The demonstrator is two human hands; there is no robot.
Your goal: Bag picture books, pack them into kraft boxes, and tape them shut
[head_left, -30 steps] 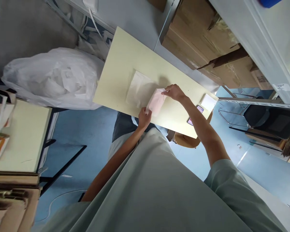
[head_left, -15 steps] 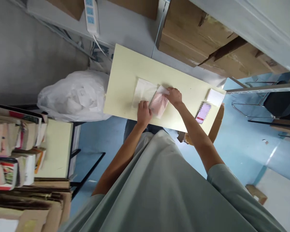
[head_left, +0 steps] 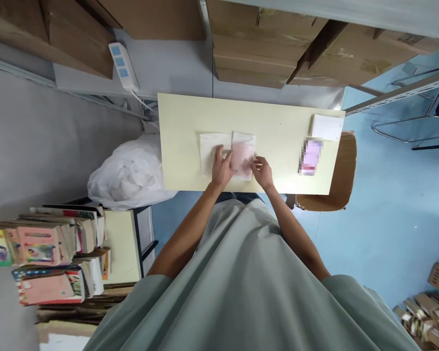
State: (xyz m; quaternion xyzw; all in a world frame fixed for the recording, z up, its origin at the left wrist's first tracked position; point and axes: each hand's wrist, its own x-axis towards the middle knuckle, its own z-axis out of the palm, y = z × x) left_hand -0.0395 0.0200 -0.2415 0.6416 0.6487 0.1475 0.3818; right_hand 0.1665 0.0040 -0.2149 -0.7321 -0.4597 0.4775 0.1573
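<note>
A thin pink packet [head_left: 243,155], which looks covered by a translucent white sheet or sleeve, lies flat on the cream tabletop [head_left: 190,114]. Its white top edge sticks out beyond the pink part. Beside it on the left is a white, slightly see-through sheet [head_left: 209,148]. My left hand [head_left: 222,168] rests over that sheet with fingers apart, its thumb against the packet's left edge. At the packet's right edge, my right hand [head_left: 262,171] has thumb and forefinger bent together on the border. Whether the packet is a booklet or folded paper I cannot tell.
A phone [head_left: 310,157] and a white stack of paper or cards [head_left: 327,127] lie at the table's right end. Cardboard boxes [head_left: 256,61] and a power strip [head_left: 123,67] stand behind. On the left are a white plastic bag [head_left: 128,173] and stacked books [head_left: 54,243].
My right hand has come down from the packet's upper right corner to its right edge. The packet now lies straighter and flatter. My left hand's fingers have spread. The camera view has turned.
</note>
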